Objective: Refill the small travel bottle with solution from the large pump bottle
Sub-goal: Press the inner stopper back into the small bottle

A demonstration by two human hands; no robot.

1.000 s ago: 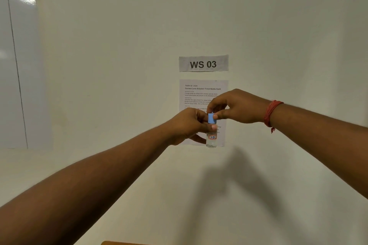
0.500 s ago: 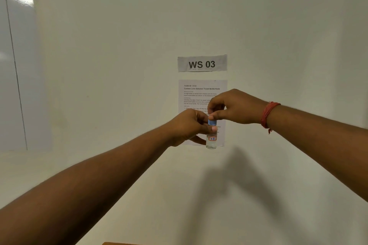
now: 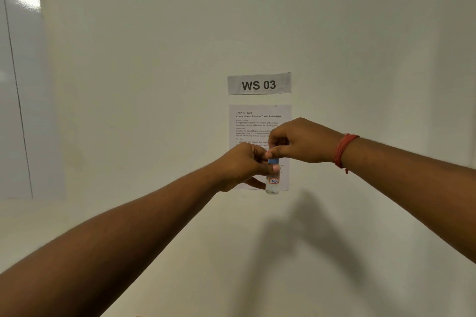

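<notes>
I am holding the bottle (image 3: 272, 185) upright in my left hand (image 3: 242, 166), its grip clamped round it, while my right hand (image 3: 300, 141) is pinching the blue cap (image 3: 273, 161).

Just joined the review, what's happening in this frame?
A person holds a small clear travel bottle up in front of a wall. The left hand grips its body; the right hand pinches the blue cap from above. The cap sits on the bottle. A posted instruction sheet hangs behind, under the WS 03 sign. No pump bottle is in view.
</notes>
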